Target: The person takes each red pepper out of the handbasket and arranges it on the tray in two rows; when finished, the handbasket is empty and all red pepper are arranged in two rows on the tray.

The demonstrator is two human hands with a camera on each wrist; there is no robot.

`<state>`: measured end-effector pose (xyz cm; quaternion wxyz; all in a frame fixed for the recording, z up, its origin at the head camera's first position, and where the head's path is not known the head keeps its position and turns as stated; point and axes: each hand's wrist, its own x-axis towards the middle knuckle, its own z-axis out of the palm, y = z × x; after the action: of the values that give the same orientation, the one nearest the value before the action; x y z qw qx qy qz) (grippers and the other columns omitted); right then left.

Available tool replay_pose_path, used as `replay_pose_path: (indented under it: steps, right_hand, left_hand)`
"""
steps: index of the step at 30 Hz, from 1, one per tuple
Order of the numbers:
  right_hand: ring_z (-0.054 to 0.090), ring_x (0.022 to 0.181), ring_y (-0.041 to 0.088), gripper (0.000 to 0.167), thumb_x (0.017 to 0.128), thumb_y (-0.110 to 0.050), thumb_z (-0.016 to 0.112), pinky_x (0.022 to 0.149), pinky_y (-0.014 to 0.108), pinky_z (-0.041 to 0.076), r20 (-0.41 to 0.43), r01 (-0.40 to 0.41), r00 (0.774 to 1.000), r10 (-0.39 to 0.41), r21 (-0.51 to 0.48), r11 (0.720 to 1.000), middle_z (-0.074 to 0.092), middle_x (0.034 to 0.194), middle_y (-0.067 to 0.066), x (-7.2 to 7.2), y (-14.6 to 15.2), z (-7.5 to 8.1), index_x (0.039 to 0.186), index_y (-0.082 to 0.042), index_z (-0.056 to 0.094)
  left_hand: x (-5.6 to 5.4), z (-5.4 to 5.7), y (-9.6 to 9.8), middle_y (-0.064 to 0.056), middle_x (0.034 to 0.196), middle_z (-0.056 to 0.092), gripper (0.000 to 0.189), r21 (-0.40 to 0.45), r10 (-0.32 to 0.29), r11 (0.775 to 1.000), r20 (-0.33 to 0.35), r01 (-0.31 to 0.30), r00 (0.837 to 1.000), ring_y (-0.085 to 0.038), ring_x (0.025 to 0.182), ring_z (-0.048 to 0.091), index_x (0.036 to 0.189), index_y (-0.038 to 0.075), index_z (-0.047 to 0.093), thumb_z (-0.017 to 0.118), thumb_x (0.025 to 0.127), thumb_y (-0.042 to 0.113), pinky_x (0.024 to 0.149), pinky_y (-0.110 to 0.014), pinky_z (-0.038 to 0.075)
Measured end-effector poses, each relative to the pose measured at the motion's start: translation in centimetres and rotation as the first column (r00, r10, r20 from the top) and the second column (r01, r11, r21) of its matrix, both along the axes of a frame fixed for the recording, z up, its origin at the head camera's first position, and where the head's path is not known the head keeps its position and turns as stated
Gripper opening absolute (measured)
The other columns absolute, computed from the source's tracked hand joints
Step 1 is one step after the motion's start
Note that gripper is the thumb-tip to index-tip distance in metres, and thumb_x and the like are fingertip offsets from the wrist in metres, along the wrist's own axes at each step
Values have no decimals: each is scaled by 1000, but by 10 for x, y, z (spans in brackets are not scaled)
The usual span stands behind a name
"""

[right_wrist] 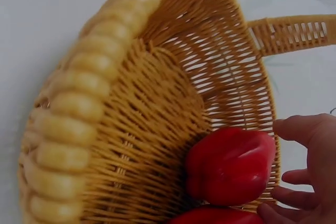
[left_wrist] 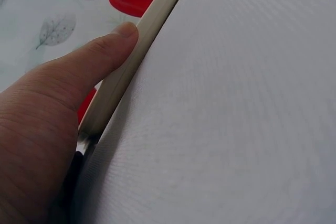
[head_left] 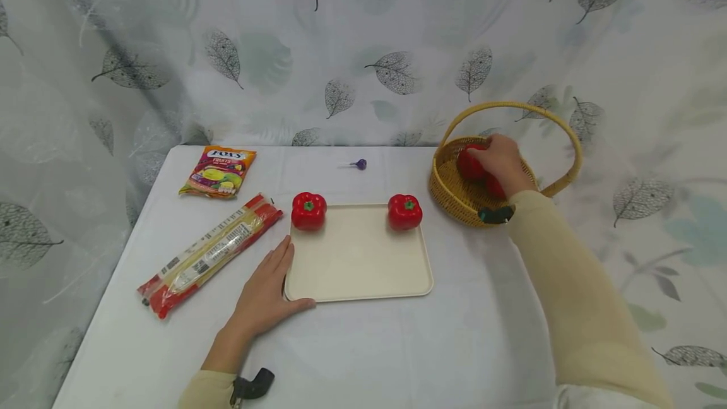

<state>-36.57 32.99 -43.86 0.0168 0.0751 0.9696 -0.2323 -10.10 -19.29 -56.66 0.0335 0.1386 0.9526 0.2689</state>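
Note:
My left hand [head_left: 264,298] rests at the near left corner of a cream tray [head_left: 358,254]. Its fingers lie along the left edge, and in the left wrist view the thumb [left_wrist: 105,51] touches the tray's rim. One red bell pepper [head_left: 308,212] sits at the tray's far left corner, another bell pepper [head_left: 404,213] at the far right. My right hand [head_left: 502,160] reaches into a wicker basket [head_left: 454,194] holding two red bell peppers. In the right wrist view its thumb and fingers are spread beside the upper bell pepper [right_wrist: 231,166]; the lower bell pepper [right_wrist: 215,216] is partly cut off.
The basket's tall arched handle [head_left: 511,105] rises over its opening. On the left lie a candy bag [head_left: 220,172] and a long pack of noodles [head_left: 210,254]. A purple lollipop [head_left: 359,164] lies behind the tray. A leaf-patterned curtain [head_left: 363,36] hangs behind the white table.

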Motion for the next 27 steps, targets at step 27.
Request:
replay_pose_path:
  steps: [27]
  right_hand:
    - [51, 131, 52, 67, 100, -42, 73, 113, 67, 43, 19, -125, 992, 124, 59, 990, 58, 139, 31, 6, -20, -18, 145, 2, 52]
  left_hand:
    - [2, 0, -1, -4, 182, 11, 131, 14, 4, 1000, 1, -4, 1000, -36, 163, 22, 173, 5, 23, 79, 80, 80, 130, -55, 25]
